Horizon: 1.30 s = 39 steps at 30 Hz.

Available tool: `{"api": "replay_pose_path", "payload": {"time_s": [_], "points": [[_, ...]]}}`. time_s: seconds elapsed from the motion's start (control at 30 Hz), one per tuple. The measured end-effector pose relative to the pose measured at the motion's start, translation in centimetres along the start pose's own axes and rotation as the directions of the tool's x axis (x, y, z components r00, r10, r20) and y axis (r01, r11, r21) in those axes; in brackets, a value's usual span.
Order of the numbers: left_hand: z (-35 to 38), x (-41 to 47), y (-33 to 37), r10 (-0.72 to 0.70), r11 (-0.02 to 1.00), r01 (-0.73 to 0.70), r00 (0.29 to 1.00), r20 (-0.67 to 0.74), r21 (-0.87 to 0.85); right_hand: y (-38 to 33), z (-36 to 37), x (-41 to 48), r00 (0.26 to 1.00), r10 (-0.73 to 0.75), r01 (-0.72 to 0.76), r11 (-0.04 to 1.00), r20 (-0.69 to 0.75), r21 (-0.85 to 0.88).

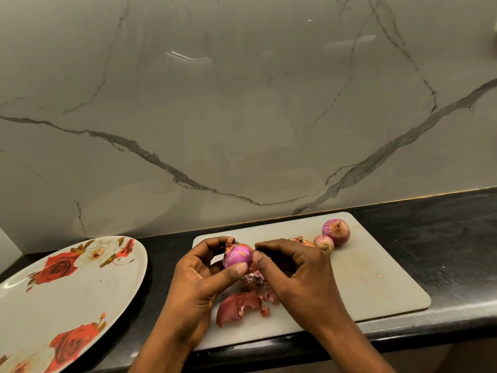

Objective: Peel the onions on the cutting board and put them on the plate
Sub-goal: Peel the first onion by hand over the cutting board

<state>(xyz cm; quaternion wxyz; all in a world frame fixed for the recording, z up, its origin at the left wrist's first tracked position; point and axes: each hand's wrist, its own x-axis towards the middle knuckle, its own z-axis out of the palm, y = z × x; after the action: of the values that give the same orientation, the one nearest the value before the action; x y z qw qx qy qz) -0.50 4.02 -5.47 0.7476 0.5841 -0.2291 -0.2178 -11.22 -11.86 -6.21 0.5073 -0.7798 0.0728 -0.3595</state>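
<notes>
While the left hand (193, 278) is gripping a partly peeled onion (238, 256) over the cutting board (376, 278), the right hand (298, 267) is pinching its 3 o'clock side; the plate (67, 300) is lying at 9 o'clock, other onions (336, 229) at 1 o'clock.

Purple onion (237, 256), rose-patterned white plate (80, 292), white cutting board (376, 278), black counter (443, 238)

Dim warm indoor light, faint streaks of glare on the glossy marble wall (242, 103), wide-angle bowing at edges, slightly soft focus throughout
</notes>
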Motion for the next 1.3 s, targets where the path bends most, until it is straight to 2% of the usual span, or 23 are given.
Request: {"api": "replay_pose_path", "payload": {"time_s": [0.2, 0.33, 0.57, 0.73, 0.97, 1.17, 1.3], "points": [[-0.27, 0.03, -0.34, 0.006, 1.000, -0.006, 0.999, 0.035, 0.000, 0.18, -0.02, 0.22, 0.999, -0.043, 0.043, 0.996, -0.007, -0.081], [-0.57, 0.12, -0.48, -0.009, 0.999, 0.011, 0.999, 0.048, -0.053, 0.31, 0.03, 0.36, 1.000, -0.011, 0.009, 0.995, -0.020, -0.103], [0.01, -0.05, 0.20, -0.033, 0.990, 0.031, 0.999, -0.010, -0.140, 0.62, 0.04, 0.40, 0.996, 0.034, -0.044, 0.992, -0.080, -0.118], [0.08, 0.04, 0.19, -0.036, 0.991, 0.034, 0.999, -0.015, -0.128, 0.56, -0.03, 0.21, 0.998, 0.046, -0.052, 0.990, -0.051, -0.128], [0.08, -0.01, 0.17, -0.001, 0.999, 0.002, 1.000, 0.015, -0.052, -0.13, -0.07, 0.45, 0.995, 0.071, -0.076, 0.994, 0.071, 0.075], [-0.10, 0.13, 0.03, -0.011, 0.999, 0.013, 0.999, 0.050, -0.044, 0.09, -0.27, 0.70, 0.995, 0.062, -0.070, 0.990, 0.072, 0.119], [-0.19, 0.05, 0.16, -0.025, 0.997, 0.028, 0.998, 0.050, -0.074, 0.02, -0.41, 0.64, 0.998, 0.031, -0.034, 0.997, 0.053, 0.063]]}}
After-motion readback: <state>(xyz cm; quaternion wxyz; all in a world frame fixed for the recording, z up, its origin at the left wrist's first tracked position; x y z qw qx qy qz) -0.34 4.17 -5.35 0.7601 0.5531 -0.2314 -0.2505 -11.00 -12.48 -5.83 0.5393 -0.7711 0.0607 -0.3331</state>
